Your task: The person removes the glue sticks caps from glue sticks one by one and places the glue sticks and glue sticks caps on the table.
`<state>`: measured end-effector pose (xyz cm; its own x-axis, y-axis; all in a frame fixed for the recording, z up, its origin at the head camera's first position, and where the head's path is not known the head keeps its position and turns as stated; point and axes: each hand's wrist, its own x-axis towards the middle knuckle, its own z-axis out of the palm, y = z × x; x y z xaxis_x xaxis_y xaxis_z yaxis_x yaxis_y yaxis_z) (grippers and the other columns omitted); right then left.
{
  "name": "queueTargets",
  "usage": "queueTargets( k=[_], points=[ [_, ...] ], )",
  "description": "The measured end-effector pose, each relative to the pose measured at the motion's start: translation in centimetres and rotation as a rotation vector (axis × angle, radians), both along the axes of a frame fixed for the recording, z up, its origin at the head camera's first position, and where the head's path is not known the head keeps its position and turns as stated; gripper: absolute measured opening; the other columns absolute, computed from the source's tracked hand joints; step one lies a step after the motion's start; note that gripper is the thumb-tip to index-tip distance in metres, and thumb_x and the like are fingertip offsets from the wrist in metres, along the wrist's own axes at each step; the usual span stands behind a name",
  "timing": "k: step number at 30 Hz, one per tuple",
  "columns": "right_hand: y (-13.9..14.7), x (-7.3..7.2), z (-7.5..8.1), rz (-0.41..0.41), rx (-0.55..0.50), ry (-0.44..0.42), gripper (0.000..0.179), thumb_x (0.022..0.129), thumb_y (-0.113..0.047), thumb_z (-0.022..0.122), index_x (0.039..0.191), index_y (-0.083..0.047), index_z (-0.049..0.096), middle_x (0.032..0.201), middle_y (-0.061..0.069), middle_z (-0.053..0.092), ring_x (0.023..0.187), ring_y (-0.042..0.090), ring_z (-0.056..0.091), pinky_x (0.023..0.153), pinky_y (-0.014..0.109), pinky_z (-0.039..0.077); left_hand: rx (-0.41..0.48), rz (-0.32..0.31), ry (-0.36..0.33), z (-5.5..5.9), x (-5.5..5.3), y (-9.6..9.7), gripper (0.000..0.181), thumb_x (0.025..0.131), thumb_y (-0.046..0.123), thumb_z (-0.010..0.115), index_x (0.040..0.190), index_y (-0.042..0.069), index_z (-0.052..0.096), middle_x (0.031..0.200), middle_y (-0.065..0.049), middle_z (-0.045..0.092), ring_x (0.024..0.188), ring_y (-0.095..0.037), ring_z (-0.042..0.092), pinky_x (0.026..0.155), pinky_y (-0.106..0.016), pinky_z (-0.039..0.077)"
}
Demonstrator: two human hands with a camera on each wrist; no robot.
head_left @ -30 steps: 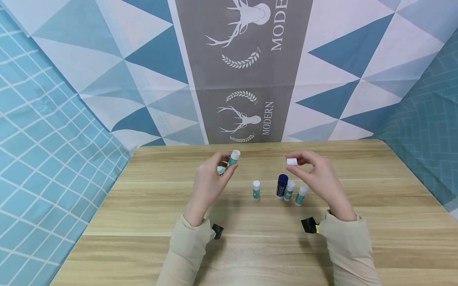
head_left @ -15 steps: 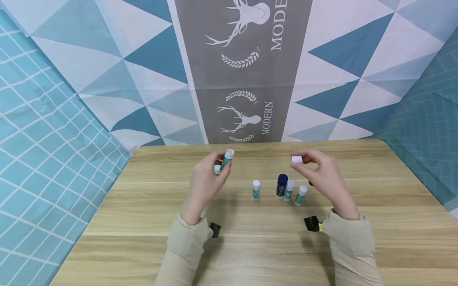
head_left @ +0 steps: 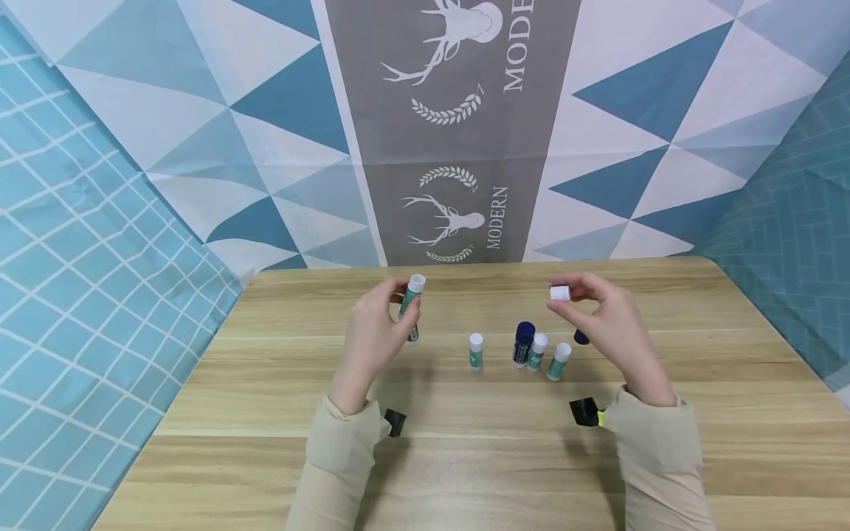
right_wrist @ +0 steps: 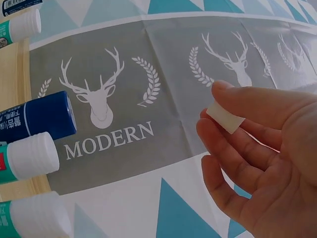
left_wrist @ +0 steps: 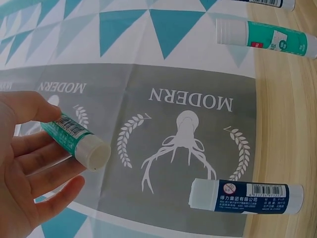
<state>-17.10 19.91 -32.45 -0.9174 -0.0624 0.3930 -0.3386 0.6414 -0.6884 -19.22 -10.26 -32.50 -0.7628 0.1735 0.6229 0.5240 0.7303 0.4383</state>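
My left hand (head_left: 380, 324), toward the table's far side, holds a green glue stick (head_left: 410, 292) between thumb and fingers. The stick tilts, and its white end (left_wrist: 93, 152) is uncapped. My right hand (head_left: 600, 313) pinches a small white cap (head_left: 560, 293) between thumb and fingertips, raised above the table. Behind my left hand stands an uncapped navy glue stick (left_wrist: 247, 196), mostly hidden in the head view. Nearest my right hand is a dark blue cap (head_left: 581, 337), partly covered by the hand.
Between the hands, a white-capped green glue stick (head_left: 476, 352) stands alone. To its right are a navy glue stick (head_left: 524, 344) and two more green ones, the nearer (head_left: 537, 352) and the outer (head_left: 559, 361). Patterned cloth (head_left: 451, 147) rises behind the wooden table (head_left: 478, 464).
My left hand has drifted left with the green glue stick, uncovering part of the navy stick behind it. My right hand has moved right with the white cap, revealing the dark blue cap.
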Motion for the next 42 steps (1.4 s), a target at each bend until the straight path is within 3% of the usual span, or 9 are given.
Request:
queueTargets(
  k=[13,18,24,29,35,42],
  points=[
    [0.7,0.1,0.1,-0.032,-0.005,-0.018,0.032,0.084,-0.027,0.064,0.113,-0.013,0.059,0.092,0.006,0.063,0.095,0.024,0.056,0.061,0.02,0.044,0.027,0.033,-0.042,0.0,-0.3,-0.9,0.022,0.083,0.015,0.061,0.103,0.007,0.061,0.091,-0.006,0.068,0.079,-0.019,0.065,0.07,-0.037,0.05],
    [1.0,0.1,0.1,-0.047,-0.006,-0.016,0.034,0.085,-0.028,0.063,0.115,-0.012,0.057,0.098,0.007,0.065,0.092,0.019,0.056,0.066,0.02,0.043,0.026,0.045,-0.056,-0.1,-0.4,-1.2,0.021,0.083,0.016,0.062,0.102,0.007,0.06,0.088,-0.007,0.068,0.076,-0.02,0.066,0.067,-0.036,0.05],
    [1.7,0.1,0.1,-0.085,-0.011,-0.018,0.034,0.086,-0.03,0.062,0.113,-0.011,0.058,0.098,0.009,0.065,0.086,0.003,0.052,0.07,0.024,0.041,0.003,0.063,-0.128,-0.1,-0.5,-1.5,0.023,0.084,0.017,0.062,0.104,0.007,0.059,0.091,-0.007,0.068,0.078,-0.02,0.065,0.066,-0.036,0.051],
    [2.1,0.1,0.1,-0.107,-0.005,-0.034,0.035,0.087,-0.033,0.059,0.113,-0.01,0.059,0.095,0.01,0.064,0.087,0.008,0.052,0.07,0.027,0.041,0.002,0.079,-0.178,0.0,-0.4,-1.7,0.025,0.084,0.02,0.063,0.106,0.007,0.058,0.091,-0.007,0.067,0.081,-0.021,0.065,0.069,-0.037,0.049],
    [2.5,0.0,-0.1,-0.118,-0.008,-0.023,0.034,0.088,-0.034,0.057,0.112,-0.01,0.059,0.094,0.008,0.06,0.086,0.004,0.049,0.069,0.025,0.041,-0.018,0.097,-0.173,-0.2,-0.6,-1.9,0.026,0.085,0.021,0.062,0.106,0.007,0.058,0.087,-0.006,0.067,0.08,-0.023,0.064,0.064,-0.036,0.046],
    [2.7,-0.1,-0.2,-0.135,0.001,-0.035,0.035,0.087,-0.034,0.059,0.11,-0.008,0.06,0.093,0.009,0.061,0.083,0.006,0.051,0.065,0.018,0.042,-0.037,0.098,-0.178,-0.3,-0.9,-2.1,0.033,0.085,0.019,0.061,0.115,0.008,0.055,0.092,-0.008,0.067,0.082,-0.021,0.065,0.069,-0.039,0.047]
  ],
)
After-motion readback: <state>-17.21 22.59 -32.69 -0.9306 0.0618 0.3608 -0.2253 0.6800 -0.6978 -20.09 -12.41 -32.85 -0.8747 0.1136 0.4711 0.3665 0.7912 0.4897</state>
